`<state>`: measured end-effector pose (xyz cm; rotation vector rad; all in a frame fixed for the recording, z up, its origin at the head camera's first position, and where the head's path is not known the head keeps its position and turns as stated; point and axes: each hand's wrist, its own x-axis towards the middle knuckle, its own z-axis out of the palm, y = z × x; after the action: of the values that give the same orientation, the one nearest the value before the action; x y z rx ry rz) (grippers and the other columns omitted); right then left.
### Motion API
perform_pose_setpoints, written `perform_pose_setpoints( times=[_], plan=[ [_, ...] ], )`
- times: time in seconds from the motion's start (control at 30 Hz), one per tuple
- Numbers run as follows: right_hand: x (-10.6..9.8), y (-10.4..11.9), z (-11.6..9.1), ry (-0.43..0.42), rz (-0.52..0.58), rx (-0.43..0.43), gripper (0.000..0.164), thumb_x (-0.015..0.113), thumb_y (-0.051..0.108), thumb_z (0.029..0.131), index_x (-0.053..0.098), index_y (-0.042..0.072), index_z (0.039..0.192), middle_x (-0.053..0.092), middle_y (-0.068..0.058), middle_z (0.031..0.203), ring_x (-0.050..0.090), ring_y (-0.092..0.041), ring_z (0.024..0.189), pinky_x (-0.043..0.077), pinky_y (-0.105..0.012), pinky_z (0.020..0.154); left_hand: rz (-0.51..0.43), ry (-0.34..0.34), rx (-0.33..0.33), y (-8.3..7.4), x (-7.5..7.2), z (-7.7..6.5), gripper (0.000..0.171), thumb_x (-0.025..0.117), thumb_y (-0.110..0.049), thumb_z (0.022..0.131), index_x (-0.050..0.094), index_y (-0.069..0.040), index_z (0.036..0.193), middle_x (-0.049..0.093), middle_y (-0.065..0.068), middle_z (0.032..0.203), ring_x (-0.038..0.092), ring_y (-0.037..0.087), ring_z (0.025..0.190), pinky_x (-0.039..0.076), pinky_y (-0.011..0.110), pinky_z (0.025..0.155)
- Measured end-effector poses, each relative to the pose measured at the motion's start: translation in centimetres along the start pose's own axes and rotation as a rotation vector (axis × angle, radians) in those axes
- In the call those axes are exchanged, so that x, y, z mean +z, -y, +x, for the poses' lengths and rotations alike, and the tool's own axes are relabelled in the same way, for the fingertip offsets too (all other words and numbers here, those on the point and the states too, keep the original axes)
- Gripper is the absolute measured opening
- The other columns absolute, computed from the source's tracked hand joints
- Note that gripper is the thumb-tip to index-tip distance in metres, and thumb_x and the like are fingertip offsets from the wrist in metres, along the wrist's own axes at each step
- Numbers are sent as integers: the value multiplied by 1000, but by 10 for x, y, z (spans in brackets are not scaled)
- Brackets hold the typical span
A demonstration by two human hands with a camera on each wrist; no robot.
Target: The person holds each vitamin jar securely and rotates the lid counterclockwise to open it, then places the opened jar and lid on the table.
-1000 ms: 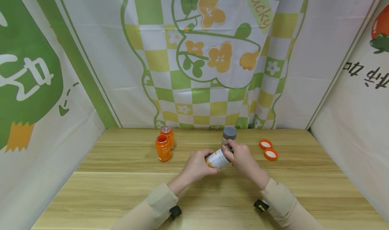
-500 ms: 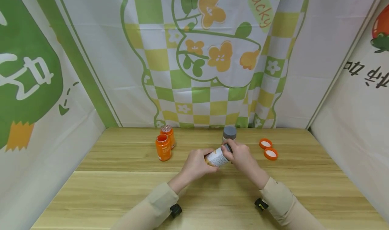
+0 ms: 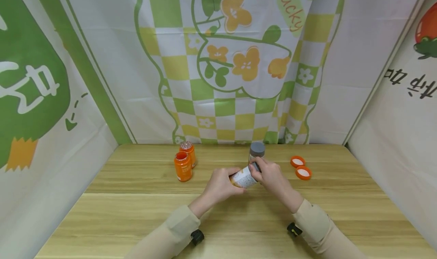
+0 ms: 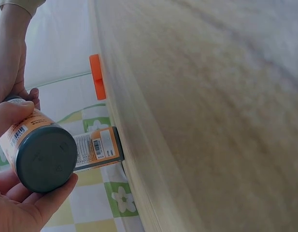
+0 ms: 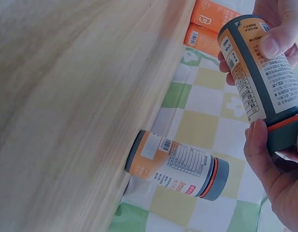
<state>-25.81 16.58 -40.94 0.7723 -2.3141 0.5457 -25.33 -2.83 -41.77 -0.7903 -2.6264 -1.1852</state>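
Note:
Tilted above the table is a grey pill bottle (image 3: pixel 244 177) with a white and orange label, held between both hands. My left hand (image 3: pixel 222 183) grips its lower body, the thumb and fingers around it in the left wrist view, where its dark base (image 4: pixel 46 159) faces the camera. The fingers of my right hand (image 3: pixel 271 175) curl round the grey cap (image 5: pixel 286 134) at the other end. In the right wrist view the cap sits on the bottle, with an orange ring under it. A second grey bottle (image 5: pixel 175 166), capped, stands upright just behind my right hand.
Two orange bottles without lids stand at the back left, the front one (image 3: pixel 183 167) before the other (image 3: pixel 188 152). Two orange lids (image 3: pixel 298 161) lie inside up at the right. A patterned cloth (image 3: pixel 225 111) hangs behind the wooden table (image 3: pixel 136 221).
Both hands stay nearly in place on the tilted bottle, which has shifted very slightly. The other bottles and the lids stay where they were.

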Motion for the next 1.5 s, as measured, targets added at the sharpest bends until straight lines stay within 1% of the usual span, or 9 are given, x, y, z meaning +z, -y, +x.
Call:
perform_pose_setpoints(
  times=[0.3,0.53,0.7,0.9,1.0,1.27,1.37,1.5],
  plan=[
    [2,-2,-2,-6,-3,-16,8,62,12,87,61,6,92,65,-6,77,55,-10,54,41,-17,46,-29,11,12,3,2,1,44,85,-23,64,71,-12,104,72,1,87,59,7,67,47,20,58],
    [1,-5,-5,-2,6,-78,10,64,11,87,59,8,95,65,-5,82,56,-10,56,43,-18,48,-107,46,-26,6,4,1,41,86,-23,64,72,-14,102,72,0,87,60,6,68,48,20,58],
    [1,-8,-6,-3,36,-95,10,63,11,88,59,9,97,65,-4,85,56,-9,58,44,-17,49,-115,59,-44,4,2,1,45,85,-23,65,71,-12,107,72,1,89,59,6,69,48,21,59],
    [2,-11,-7,-26,59,-115,12,62,12,88,59,9,100,64,-5,89,60,-12,64,49,-23,52,-137,83,-63,3,0,2,47,84,-22,65,70,-11,109,72,3,90,60,10,70,48,22,57],
    [2,-13,-7,-33,68,-126,14,61,14,89,59,9,101,64,-4,91,61,-13,66,50,-23,53,-159,94,-69,5,0,3,46,84,-21,65,70,-12,108,71,3,90,61,11,71,49,22,57],
    [3,-16,-10,-22,118,-168,18,53,22,95,58,10,107,61,-3,97,59,-11,68,49,-22,55,-218,153,-83,9,-2,5,35,83,-24,67,72,-19,100,70,-5,84,60,5,69,50,23,60],
    [2,-18,-10,-24,130,-190,22,51,26,97,58,9,108,60,-3,100,60,-13,72,51,-25,58,-253,176,-87,9,-3,5,34,82,-25,67,72,-19,100,71,-4,85,60,6,71,50,24,61],
    [1,-20,-10,-23,160,-215,23,50,25,97,58,8,110,60,-4,104,62,-14,79,53,-27,62,-299,198,-110,8,-3,6,37,82,-23,67,72,-17,102,71,0,88,60,8,74,49,25,64]
  ],
)
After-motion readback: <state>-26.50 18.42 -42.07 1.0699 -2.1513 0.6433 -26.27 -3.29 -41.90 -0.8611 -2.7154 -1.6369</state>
